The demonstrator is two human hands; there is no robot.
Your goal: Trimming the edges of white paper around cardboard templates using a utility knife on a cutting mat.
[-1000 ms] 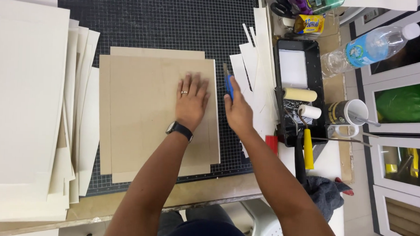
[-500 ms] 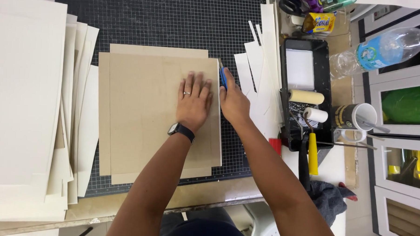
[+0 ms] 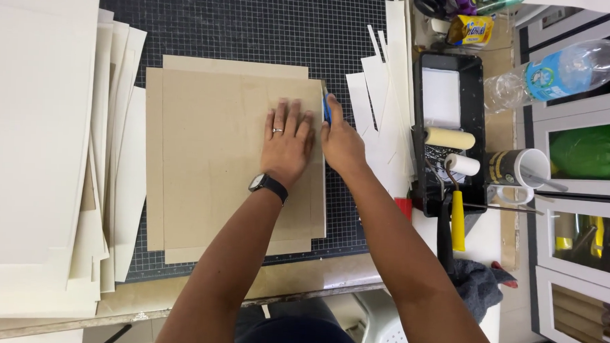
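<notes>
Right hand [image 3: 341, 144] slid up board edge | grips half-hidden blue tool [image 3: 327, 109] | left hand [image 3: 287, 145] flat, fingers spread on brown board [image 3: 218, 155]

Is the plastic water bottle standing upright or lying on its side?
Lying on its side: the bottle shows its full length, cap toward the upper right.

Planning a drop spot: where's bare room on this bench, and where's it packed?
Free: cutting mat above the brown boards, between the cream sheet stack and paper strips. Also a white patch right of the yellow roller handle. Crowded: paint tray, mug, bottle; left hand and right hand occupy the boards' right edge.
</notes>
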